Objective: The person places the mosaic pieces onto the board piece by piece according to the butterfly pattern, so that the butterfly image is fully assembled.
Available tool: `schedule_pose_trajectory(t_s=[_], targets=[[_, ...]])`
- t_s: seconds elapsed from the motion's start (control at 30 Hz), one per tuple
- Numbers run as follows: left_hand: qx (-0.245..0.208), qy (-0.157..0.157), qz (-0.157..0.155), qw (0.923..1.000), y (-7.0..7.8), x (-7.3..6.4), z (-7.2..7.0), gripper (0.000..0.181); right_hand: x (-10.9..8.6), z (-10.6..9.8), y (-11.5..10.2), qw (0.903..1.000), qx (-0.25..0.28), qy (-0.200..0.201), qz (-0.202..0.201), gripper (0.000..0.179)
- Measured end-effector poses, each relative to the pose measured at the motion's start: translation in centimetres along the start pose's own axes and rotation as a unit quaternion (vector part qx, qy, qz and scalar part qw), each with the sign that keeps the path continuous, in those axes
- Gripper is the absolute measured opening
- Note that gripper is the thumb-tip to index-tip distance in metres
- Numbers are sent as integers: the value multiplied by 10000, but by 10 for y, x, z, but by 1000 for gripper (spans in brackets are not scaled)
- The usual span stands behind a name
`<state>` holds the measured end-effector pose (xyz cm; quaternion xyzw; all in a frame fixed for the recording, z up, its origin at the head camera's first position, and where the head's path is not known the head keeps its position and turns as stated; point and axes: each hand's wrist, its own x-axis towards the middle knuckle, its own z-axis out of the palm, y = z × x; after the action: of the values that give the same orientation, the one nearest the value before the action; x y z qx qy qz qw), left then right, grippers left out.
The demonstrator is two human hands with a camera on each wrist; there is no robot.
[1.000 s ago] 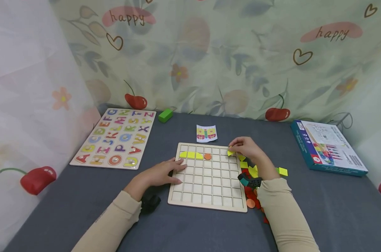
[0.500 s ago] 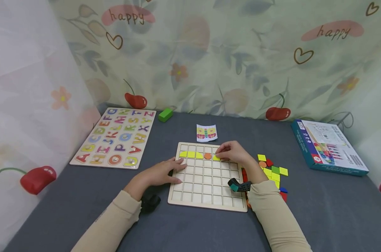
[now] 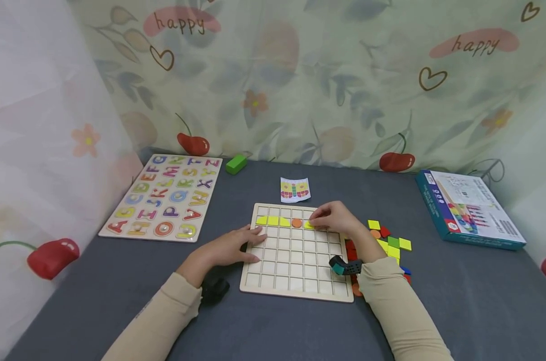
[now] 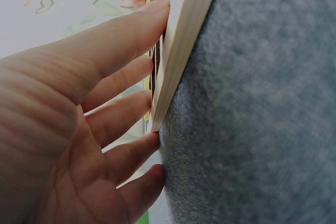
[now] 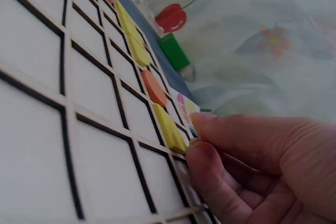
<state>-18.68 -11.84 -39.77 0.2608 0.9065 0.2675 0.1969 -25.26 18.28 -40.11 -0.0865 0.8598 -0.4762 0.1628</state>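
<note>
A wooden grid board (image 3: 295,296) lies on the dark cloth. My left hand (image 3: 227,247) rests on its left edge with fingers spread; in the left wrist view the thumb (image 4: 126,32) touches the rim. Near the far edge, my right hand (image 3: 338,219) pinches a yellow tile (image 3: 308,225) by its right end between thumb and fingertips. In the right wrist view that tile (image 5: 169,129) lies in a grid cell beside an orange disc (image 5: 154,87). Left of the disc, several yellow tiles (image 3: 273,220) sit in the same row. The pinched tile's right end is partly hidden.
A butterfly pattern card (image 3: 295,190) lies behind the board. Loose coloured pieces (image 3: 393,245) are scattered at the right, partly under the right forearm. An alphabet puzzle (image 3: 164,200) and a green block (image 3: 236,164) lie left; a boxed set (image 3: 476,210) lies far right.
The right hand has carried the yellow tile leftward from the board's upper right corner to beside the orange disc, then stayed there. The left hand has kept its place on the board.
</note>
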Motion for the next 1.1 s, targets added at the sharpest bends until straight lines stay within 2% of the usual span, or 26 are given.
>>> schedule_pose_trajectory(t_s=[0.13, 0.47, 0.57, 0.9, 1.1], targets=[[13, 18, 2, 10000, 0, 1, 0, 62, -7, -11, -1, 9996, 57, 146, 256, 25], [-7, -9, 26, 10000, -1, 1, 2, 62, -28, -39, 18, 9979, -374, 367, 368, 33], [-26, -17, 24, 10000, 0, 0, 1, 62, -36, -45, 23, 9978, -344, 345, 456, 34], [-30, 4, 30, 10000, -1, 0, -1, 62, -52, -54, 39, 9961, -442, 245, 717, 33], [-26, 4, 44, 10000, -2, 1, 1, 62, -55, -54, 44, 9965, -622, 201, 515, 29]])
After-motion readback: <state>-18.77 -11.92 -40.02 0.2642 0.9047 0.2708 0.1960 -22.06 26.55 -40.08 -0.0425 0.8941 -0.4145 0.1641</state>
